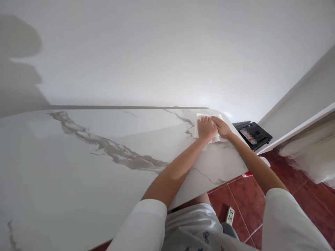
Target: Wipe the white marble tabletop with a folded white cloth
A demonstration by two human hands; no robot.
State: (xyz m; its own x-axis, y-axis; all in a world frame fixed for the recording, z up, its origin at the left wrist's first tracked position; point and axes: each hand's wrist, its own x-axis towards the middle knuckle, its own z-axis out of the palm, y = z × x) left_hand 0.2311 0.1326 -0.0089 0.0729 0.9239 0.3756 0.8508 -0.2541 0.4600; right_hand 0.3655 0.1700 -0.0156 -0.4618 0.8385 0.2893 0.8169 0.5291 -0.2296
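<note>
A white cloth (195, 129) with a ruffled edge lies on the marble-patterned tabletop (110, 195), close to its far right corner. My left hand (207, 129) presses down on the cloth, its fingers bent and close together. Right beside it, my right hand (222, 128) grips the cloth's right part, its fingertips touching or slightly overlapping the left hand. Part of the cloth is hidden under both hands.
A white wall (157, 62) runs along the table's far edge. Beyond the right end stands an open black case (258, 134). A power strip (230, 215) lies on the red tiled floor (246, 198). A pale curtain (311, 153) hangs at right.
</note>
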